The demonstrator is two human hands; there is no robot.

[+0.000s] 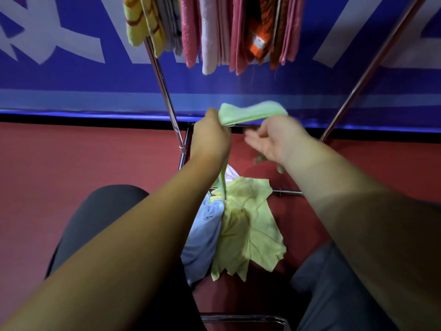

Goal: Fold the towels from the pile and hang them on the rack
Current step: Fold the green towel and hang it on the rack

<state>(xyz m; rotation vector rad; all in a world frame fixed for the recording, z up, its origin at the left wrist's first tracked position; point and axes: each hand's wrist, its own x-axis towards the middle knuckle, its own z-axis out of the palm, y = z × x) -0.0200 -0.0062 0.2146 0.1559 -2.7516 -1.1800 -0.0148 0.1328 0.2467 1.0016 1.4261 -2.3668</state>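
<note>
My left hand (210,137) grips one end of a light green towel (250,112), folded into a narrow strip and held up in front of me. My right hand (274,139) is blurred, palm up with fingers spread, just under the towel's right end; whether it touches the cloth I cannot tell. A thin green strand hangs from my left hand down to the pile (241,225) of pale yellow and light blue towels between my knees. On the rack (164,89) above hang several folded towels (214,32), yellow, pink and orange.
The rack's two slanted metal legs spread to either side, the right leg (367,72) reaching the top right. A low crossbar (286,192) runs behind the pile. Red floor (71,158) lies around, with a blue banner wall (71,87) behind. My knees flank the pile.
</note>
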